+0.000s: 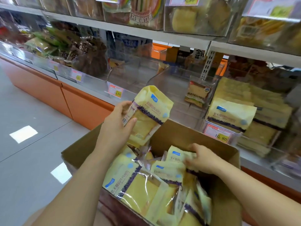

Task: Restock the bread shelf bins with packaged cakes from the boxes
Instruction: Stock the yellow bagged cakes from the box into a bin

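My left hand (118, 121) grips a yellow packaged cake (149, 111) by its left edge and holds it above the open cardboard box (175, 136). Inside the box lie several more yellow cake packs (138, 188). My right hand (202, 158) reaches into the box, fingers curled over the top of another yellow pack (176, 154) near the far wall. Just behind the box a clear shelf bin (184, 88) holds one single cake pack (197, 93). The bin to its right (219, 132) is stacked with the same yellow packs (231, 114).
Clear bins with other breads fill the upper shelf (187, 18) and the left part of the lower shelf (88, 57). Price tags (115, 92) hang on the bin fronts. The shelf base is orange (78, 105). Pale tiled floor (29, 144) lies to the left.
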The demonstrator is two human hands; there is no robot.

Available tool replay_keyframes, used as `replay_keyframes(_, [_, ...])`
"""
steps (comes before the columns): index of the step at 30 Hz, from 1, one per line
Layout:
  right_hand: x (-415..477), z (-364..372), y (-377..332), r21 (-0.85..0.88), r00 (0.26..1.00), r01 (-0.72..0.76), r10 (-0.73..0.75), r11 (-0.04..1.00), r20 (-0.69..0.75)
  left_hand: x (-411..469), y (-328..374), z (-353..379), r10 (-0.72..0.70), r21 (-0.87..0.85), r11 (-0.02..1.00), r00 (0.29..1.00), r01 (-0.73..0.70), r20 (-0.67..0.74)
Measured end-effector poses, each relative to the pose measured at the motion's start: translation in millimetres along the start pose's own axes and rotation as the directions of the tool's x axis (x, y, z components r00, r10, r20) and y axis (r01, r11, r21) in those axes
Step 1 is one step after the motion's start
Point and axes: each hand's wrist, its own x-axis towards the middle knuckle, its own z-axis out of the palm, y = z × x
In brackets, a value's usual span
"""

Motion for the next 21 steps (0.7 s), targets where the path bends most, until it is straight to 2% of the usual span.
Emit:
replay_keyframes(2, [4,7,10,-0.017,0.994,-0.077,0.078,0.997,0.081,0,0,1,0.018,0.008,1.0,1.0,-0.018,0.0])
replay_keyframes(5, [8,10,9,0.086,0.984,-0.118,0.105,0.989,0.145,-1,0,3,0.034,0.013,0.999,0.999,-0.033,-0.009])
replay_keyframes(9, [9,10,8,0.136,0.994,-0.022,0.006,0.991,0.113,-1,-2,3,0.032,0.038,0.999,0.999,-0.032,0.001])
replay_keyframes(12, [6,10,5,0.144,0.986,0.039,-0.061,0.989,0.153,-2,-3,3,0.029,0.038,0.999,1.0,-0.029,-0.005])
replay_keyframes(18, [1,18,-4,0.077,0.963,0.196,-0.207,0.978,0.173,0,-4,5,0.031,0.047,0.998,1.0,-0.031,0.003])
replay_keyframes(21, [1,22,-7,0.031,0.961,0.25,-0.252,0.968,0.113,0,-6,4,0.029,0.047,0.998,1.0,-0.03,0.006])
